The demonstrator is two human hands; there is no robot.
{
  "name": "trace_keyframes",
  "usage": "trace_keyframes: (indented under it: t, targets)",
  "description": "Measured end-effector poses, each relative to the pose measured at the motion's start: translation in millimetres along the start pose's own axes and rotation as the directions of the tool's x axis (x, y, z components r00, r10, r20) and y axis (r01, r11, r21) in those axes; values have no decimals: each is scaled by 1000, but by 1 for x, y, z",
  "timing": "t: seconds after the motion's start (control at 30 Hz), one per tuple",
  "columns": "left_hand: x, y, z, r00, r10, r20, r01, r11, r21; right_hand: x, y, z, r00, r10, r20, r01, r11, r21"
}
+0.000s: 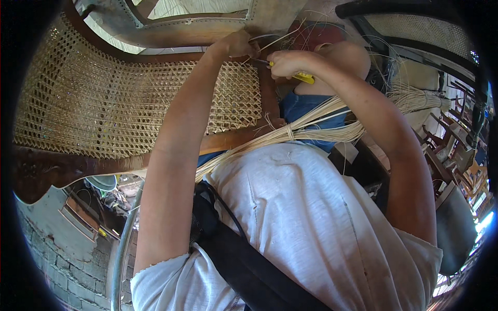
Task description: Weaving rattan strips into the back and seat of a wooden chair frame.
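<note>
Right hand [287, 63] grips a yellow-handled tool [305, 78]; left hand [241, 45] curled beside woven cane [236, 93]; its grip unclear.

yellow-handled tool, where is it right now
In the head view, the yellow-handled tool is near the top centre, gripped in the right hand, just right of the left hand and the woven cane panel.

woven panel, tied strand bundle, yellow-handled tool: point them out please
Woven panel [124, 103]: head view, middle of the weave.
Tied strand bundle [290, 131]: head view, at the tie.
Yellow-handled tool [304, 78]: head view, yellow handle end.
</note>
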State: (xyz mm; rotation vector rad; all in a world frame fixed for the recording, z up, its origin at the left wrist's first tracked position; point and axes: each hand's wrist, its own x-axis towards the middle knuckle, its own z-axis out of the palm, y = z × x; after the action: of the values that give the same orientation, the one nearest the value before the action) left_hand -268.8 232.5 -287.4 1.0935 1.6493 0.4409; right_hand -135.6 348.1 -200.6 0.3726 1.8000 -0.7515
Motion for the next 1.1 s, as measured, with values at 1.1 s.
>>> trace_keyframes:
  t: [1.1]
  targets:
    - [-70, 11, 34, 868, -114, -484, 172, 982, 78, 25, 1, 40, 957, -52, -286, 267, 547, 794]
